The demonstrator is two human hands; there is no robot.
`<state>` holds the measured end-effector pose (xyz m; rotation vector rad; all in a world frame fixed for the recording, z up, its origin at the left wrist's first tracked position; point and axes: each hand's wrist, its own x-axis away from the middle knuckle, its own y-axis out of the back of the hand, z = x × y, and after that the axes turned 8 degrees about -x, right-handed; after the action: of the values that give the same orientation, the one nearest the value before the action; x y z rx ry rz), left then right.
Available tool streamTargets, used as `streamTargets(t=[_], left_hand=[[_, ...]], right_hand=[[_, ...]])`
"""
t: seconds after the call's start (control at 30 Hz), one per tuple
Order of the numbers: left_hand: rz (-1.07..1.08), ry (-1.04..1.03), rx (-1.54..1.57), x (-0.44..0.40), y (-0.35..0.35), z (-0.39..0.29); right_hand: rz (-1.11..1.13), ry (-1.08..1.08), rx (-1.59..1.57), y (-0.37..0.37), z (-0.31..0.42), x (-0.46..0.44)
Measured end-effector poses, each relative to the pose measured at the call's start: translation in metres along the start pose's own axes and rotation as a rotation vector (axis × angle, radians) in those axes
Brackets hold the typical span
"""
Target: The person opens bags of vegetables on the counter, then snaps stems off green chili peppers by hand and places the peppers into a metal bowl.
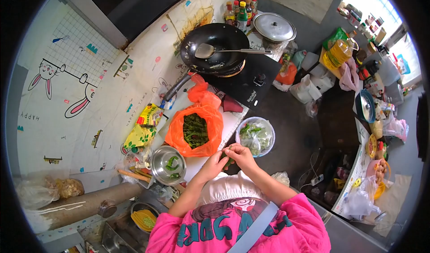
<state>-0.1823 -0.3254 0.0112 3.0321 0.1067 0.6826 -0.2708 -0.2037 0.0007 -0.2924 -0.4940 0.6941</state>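
In front of my waist, my left hand (213,167) and my right hand (242,157) meet, fingers closed on a green pepper (228,160) that they mostly hide. Just beyond them, an orange plastic bag (216,118) stands open on the counter, full of dark green peppers (194,130). To the left is a metal bowl (155,168) with a few green pepper pieces (172,163) inside. Below the counter edge, close to my right hand, a bag-lined bin (270,141) contains green scraps and crumpled plastic.
A black wok (224,35) with a metal spatula (205,51) sits on the cooktop (257,85); its handle points toward the orange bag. Yellow packets (145,129) lean by the wall. Behind are sauce bottles (242,14) and a lidded pot (274,26). Cluttered shelves line the right.
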Motion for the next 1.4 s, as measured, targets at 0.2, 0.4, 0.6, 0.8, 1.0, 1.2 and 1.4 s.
streamTargets(t=[0.2, 0.4, 0.6, 0.8, 1.0, 1.2, 1.4], left_hand=[[-0.063, 0.003, -0.104, -0.006, -0.010, 0.000], [0.003, 0.022, -0.147, -0.013, -0.013, 0.011], [0.042, 0.144, -0.245, -0.014, -0.019, 0.007], [0.122, 0.255, -0.140, -0.023, -0.018, 0.015], [0.027, 0.218, 0.311, -0.028, -0.009, 0.022], [0.126, 0.280, 0.787, -0.017, 0.001, 0.026], [0.074, 0.234, 0.982, -0.007, 0.014, 0.034]], right_hand=[[-0.078, 0.214, 0.217, 0.005, -0.002, 0.000], [-0.061, 0.626, 0.696, 0.017, 0.008, 0.004], [0.000, 0.665, 0.836, 0.024, 0.003, 0.008], [0.001, 0.610, 0.790, 0.033, -0.002, 0.009], [-0.248, -0.017, 0.319, 0.083, -0.026, -0.011], [-0.568, -0.223, -0.274, 0.139, -0.071, -0.050], [-0.473, -0.179, -0.072, 0.096, -0.056, -0.048]])
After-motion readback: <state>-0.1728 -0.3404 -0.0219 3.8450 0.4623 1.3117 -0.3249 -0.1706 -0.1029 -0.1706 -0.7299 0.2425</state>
